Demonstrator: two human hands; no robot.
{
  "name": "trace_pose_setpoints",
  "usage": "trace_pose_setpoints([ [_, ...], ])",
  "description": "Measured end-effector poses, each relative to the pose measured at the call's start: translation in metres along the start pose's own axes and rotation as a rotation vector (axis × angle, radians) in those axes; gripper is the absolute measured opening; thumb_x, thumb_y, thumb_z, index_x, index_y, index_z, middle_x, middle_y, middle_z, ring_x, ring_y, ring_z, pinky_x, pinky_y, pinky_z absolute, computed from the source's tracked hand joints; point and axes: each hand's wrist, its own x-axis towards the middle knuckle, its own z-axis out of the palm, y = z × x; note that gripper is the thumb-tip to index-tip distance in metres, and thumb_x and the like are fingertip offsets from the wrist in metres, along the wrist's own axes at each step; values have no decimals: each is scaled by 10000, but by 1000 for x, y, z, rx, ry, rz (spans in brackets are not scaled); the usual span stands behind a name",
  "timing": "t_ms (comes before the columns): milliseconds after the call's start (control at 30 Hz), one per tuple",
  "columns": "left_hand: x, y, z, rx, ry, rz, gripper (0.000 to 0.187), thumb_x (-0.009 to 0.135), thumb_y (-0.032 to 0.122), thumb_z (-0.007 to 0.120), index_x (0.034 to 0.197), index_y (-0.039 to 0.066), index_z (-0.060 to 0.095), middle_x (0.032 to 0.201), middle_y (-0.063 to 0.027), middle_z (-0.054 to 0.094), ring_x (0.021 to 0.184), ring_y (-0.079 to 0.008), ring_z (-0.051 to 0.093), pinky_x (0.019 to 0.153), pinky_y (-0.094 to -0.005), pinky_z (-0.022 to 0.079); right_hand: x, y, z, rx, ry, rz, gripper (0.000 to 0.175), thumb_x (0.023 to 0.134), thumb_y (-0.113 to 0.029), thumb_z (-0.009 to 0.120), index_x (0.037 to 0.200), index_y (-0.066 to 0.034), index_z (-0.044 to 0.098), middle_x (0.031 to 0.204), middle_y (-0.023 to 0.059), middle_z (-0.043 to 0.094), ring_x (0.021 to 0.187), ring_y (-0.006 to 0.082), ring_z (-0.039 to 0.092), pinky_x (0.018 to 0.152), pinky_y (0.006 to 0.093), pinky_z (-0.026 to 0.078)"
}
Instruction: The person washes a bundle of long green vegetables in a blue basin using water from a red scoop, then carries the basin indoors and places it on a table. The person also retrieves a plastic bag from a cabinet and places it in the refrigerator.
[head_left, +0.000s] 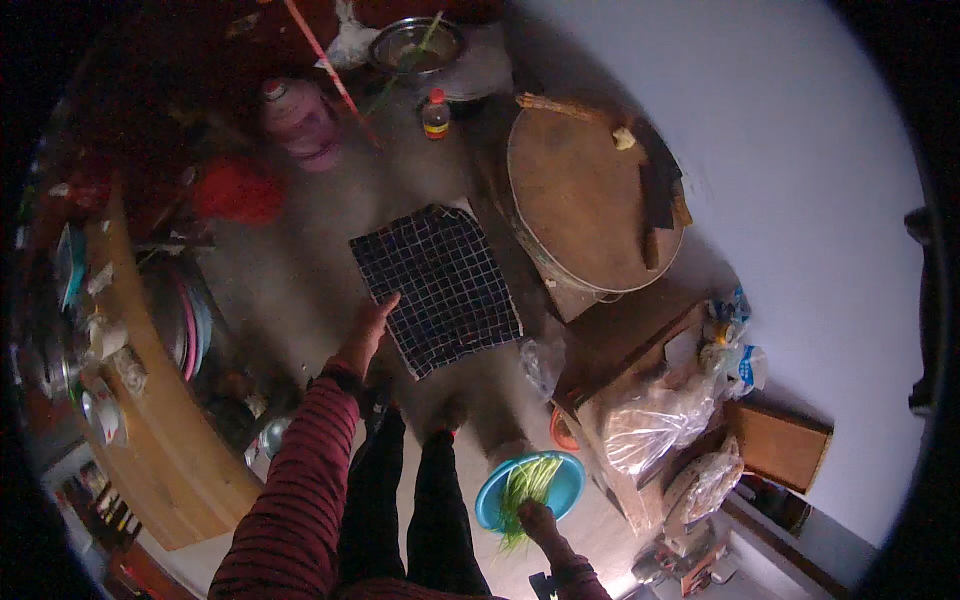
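Observation:
My left hand (379, 319) grips the left edge of a dark checkered cloth (442, 292) with thin pale lines. The cloth spreads out ahead of my feet, its far corner slightly folded. At lower right, my right hand (537, 517) is closed over the near rim of a turquoise basin (574, 491). Long thin green stalks with pale ends (525, 480), perhaps chives, lie inside it. Some leaf tips hang over the rim beside my fingers, and part of the grip is hidden from above.
A round wooden board (577, 195) bears a cleaver (658, 195) at upper right. Plastic bags (660, 427) cover a low cabinet on the right. A curved wooden bench (172, 450) runs along the left. A red-capped bottle (436, 116) and a steel bowl (416, 45) stand ahead.

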Motion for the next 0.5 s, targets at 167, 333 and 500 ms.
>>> trace_pose_setpoints([
  [167,25,-32,1,-535,-120,16,518,999,427,424,1441,157,417,1218,-10,555,1034,-137,530,860,-284,443,16,-19,23,-105,-63,88,180,879,-243,552,822,-80,605,797,159,630,753,387,619,646,456,490],
  [333,45,-67,-6,-477,105,-118,640,895,493,595,1357,89,411,1287,-78,479,1096,-232,481,839,-445,452,29,-41,13,186,-1,100,185,883,-235,532,830,-81,620,803,165,628,770,383,625,658,471,492],
  [500,51,-117,-36,-182,415,12,530,902,469,600,1240,65,539,1073,-89,582,875,-239,544,672,-449,442,47,-55,-12,-103,-70,-5,178,905,-206,510,889,-64,617,888,190,640,799,405,629,687,497,512],
])
